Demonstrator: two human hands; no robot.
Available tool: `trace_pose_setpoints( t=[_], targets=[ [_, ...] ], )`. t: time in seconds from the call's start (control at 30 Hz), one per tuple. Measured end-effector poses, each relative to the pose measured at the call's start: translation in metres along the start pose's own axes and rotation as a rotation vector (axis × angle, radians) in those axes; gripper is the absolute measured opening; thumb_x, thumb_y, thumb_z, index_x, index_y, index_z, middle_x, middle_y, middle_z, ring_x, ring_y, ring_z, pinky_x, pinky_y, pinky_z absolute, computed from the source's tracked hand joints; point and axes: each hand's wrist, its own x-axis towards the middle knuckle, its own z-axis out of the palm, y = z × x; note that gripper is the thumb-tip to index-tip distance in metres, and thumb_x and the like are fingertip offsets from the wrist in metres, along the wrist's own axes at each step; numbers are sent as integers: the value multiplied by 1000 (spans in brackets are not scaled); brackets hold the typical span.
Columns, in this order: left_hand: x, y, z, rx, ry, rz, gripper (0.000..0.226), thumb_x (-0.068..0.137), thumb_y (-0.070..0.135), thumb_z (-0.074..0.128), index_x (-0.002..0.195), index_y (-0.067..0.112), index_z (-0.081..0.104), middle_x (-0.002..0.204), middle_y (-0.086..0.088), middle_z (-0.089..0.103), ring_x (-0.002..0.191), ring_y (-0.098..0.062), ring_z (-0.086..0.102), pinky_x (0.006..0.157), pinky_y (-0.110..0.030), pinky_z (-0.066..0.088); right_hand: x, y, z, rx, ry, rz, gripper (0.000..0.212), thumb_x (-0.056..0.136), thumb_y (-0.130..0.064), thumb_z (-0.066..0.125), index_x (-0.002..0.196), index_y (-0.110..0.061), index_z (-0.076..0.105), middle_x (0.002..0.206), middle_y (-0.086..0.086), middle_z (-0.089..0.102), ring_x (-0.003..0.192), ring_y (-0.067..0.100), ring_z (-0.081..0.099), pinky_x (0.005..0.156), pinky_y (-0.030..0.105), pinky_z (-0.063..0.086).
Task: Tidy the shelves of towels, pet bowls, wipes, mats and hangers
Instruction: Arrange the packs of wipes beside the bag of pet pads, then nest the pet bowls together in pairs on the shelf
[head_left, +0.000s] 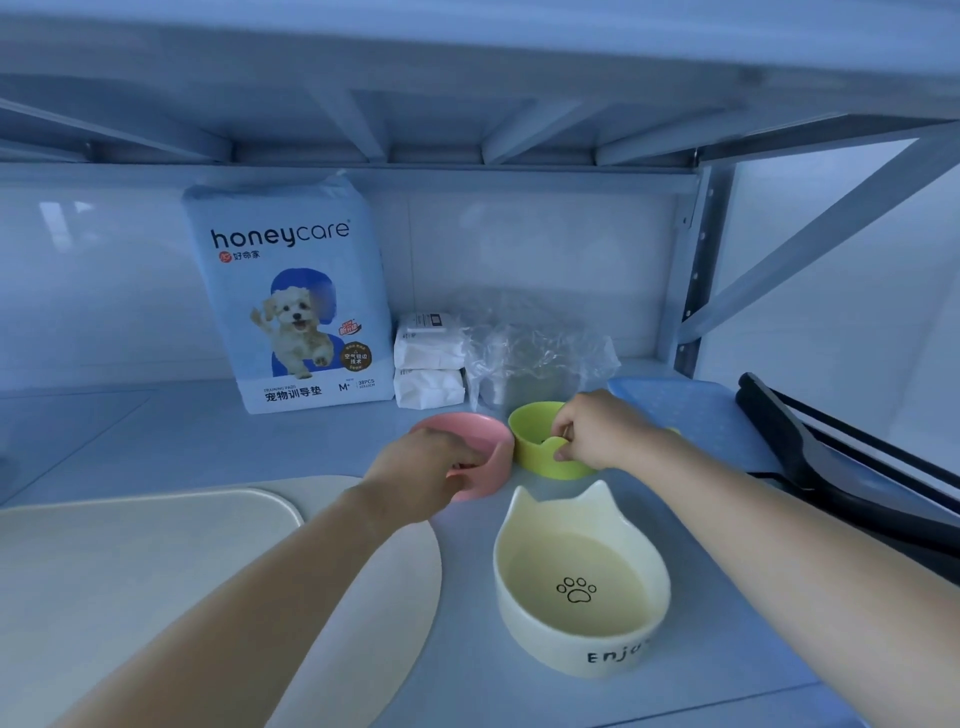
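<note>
A pink pet bowl (485, 441) and a green pet bowl (535, 431) stand side by side, touching, on the shelf (208, 441). My left hand (415, 475) grips the near rim of the pink bowl. My right hand (597, 431) pinches the near rim of the green bowl, fingers inside it. In front of both sits a cream cat-ear bowl (579, 582) with a paw print, untouched.
A honeycare training-pad pack (293, 296) stands at the back, with two white wipe packs (428, 369) and a crinkled clear plastic bag (535, 358) beside it. Cream mats (145, 561) lie at the left. A blue mat (685, 410) and black hangers (831, 457) lie at the right.
</note>
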Motion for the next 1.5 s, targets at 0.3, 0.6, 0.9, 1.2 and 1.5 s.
trace_pose_setpoints(
  t=[0.3,0.6,0.9,1.2,1.5],
  targets=[
    [3,0,5,102,79,-33,35,93,21,50,123,37,57,132,9,53,121,-17,46,99,-28,35,-2,-4,-1,-4,-18,-6,31,77,-31,74,106,-23,67,111,2,64,98,23,60,84,32,50],
    [-54,-29,-16,-129,187,-191,40,89,31,58,128,38,48,133,15,44,122,-11,43,97,-33,43,-47,-45,-36,241,92,-197,19,81,-33,69,98,-26,68,96,-11,67,86,9,60,74,23,43],
    [-143,-72,-58,-97,221,-345,19,88,38,57,106,35,63,109,19,60,103,-5,56,88,-24,43,-33,-152,-17,223,-66,-431,19,84,-38,63,102,-32,66,96,-17,63,90,6,60,79,26,51],
    [-292,-144,-121,-3,331,-591,14,88,35,58,99,38,66,102,25,58,69,14,52,69,-8,37,-43,-322,7,343,-172,-750,13,85,-34,62,94,-28,69,88,-17,66,83,6,61,76,23,49],
    [-459,-248,-158,35,295,-906,14,88,39,57,100,39,64,106,20,61,91,1,53,82,-20,42,-87,-526,71,445,-277,-940,14,85,-35,61,96,-28,68,87,-18,63,84,7,61,71,20,46]
  ],
)
